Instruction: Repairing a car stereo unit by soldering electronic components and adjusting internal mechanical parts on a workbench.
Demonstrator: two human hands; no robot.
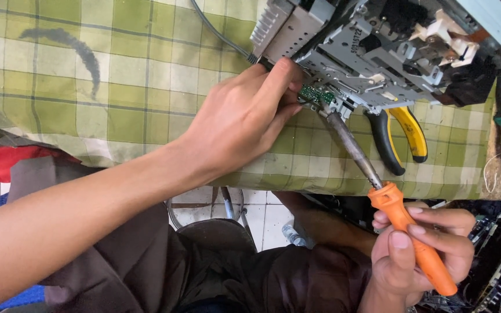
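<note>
- Head view looks down on a counter (117, 87) spread with a green and yellow checked cloth.
- Left hand (244, 119) reaches across the cloth, fingers (279, 78) pinched together at a small green circuit board (315, 94) on the lower edge of an opened grey metal device (378, 49).
- Right hand (421, 255) sits below the counter edge, fingers clamped around the orange handle of a soldering iron (401, 229).
- Metal shaft of the iron slants up and left, its tip touching the green board just beside the left fingertips.
- Yellow-and-black pliers (404, 136) lie on the cloth just below the device, right of the shaft.
- A grey cable (215, 29) runs from the device's left end towards the top edge.
</note>
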